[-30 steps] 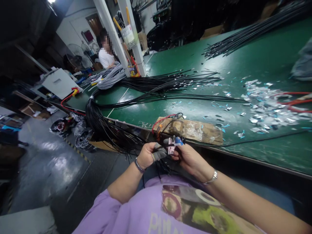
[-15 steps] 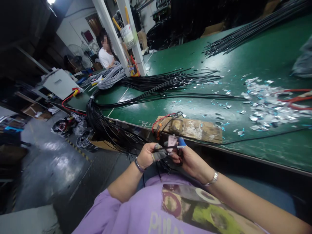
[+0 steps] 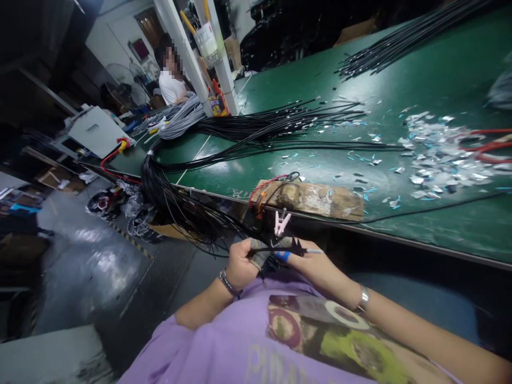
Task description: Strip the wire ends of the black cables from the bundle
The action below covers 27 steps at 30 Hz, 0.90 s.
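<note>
My left hand [image 3: 245, 262], with grey fabric covers on its fingers, is closed around a thin black cable [image 3: 264, 249] in front of the bench edge. My right hand [image 3: 306, 264] has blue tape on a finger and is closed on the same cable near its end. There the black jacket looks ragged, and a pale grey-white core [image 3: 314, 250] sticks out over the hand. Just above the fingers, a pink clip shaped like a clothespin [image 3: 282, 223] stands at the bench edge, apart from both hands. What fixes it is hidden.
A wooden board [image 3: 332, 200] lies along the edge of the green bench [image 3: 432, 240]. A black cable bundle [image 3: 160, 186] hangs over the edge at left. Foil scraps [image 3: 448, 154] cover the right side. A person in white [image 3: 173, 85] sits at the far end.
Both hands have moved slightly down, away from the pink clip. The clip was between my fingers earlier and now stands free above them. The cable stays in both hands.
</note>
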Available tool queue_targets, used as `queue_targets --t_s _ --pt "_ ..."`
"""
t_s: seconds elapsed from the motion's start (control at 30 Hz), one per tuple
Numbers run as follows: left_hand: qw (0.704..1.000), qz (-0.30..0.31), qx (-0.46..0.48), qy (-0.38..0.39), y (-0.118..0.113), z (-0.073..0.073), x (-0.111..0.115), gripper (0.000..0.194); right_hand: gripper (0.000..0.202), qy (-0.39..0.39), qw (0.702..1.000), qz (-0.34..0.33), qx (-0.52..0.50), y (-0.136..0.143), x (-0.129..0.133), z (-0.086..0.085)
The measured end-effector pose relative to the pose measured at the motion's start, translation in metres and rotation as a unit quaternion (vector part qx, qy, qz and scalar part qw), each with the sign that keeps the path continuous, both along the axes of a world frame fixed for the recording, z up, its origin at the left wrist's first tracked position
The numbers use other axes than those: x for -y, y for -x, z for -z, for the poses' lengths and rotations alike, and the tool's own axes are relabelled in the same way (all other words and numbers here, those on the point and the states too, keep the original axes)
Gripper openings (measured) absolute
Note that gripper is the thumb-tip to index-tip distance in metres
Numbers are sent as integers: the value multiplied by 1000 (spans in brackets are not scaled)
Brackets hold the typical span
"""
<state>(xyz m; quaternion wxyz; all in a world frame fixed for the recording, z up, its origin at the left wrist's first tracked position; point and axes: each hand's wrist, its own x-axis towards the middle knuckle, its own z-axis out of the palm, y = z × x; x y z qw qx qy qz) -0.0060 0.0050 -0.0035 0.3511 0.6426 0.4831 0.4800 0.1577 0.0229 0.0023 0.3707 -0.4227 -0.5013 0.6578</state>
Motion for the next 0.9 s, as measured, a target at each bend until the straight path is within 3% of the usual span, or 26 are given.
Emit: queue_targets --t_s 0.1,0.23,0.37,0.47,0.63,0.9 --pt "1000 -27 -6 13 -3 3 1 16 39 -13 998 -61 -16 6 4 2" --pt "993 -45 48 97 -7 2 0 23 38 -62 987 -147 -15 9 7 2" --pt "971 -47 90 217 -5 -1 2 36 42 -74 994 -81 17 1 3 5" --pt "965 -30 95 244 -1 -2 5 43 46 -123 989 -35 76 -4 0 9" --pt "972 -29 90 217 2 -3 10 48 36 -230 958 -102 141 -6 2 11" --pt "966 -31 78 246 3 4 16 42 34 -204 961 -140 124 -4 1 12"
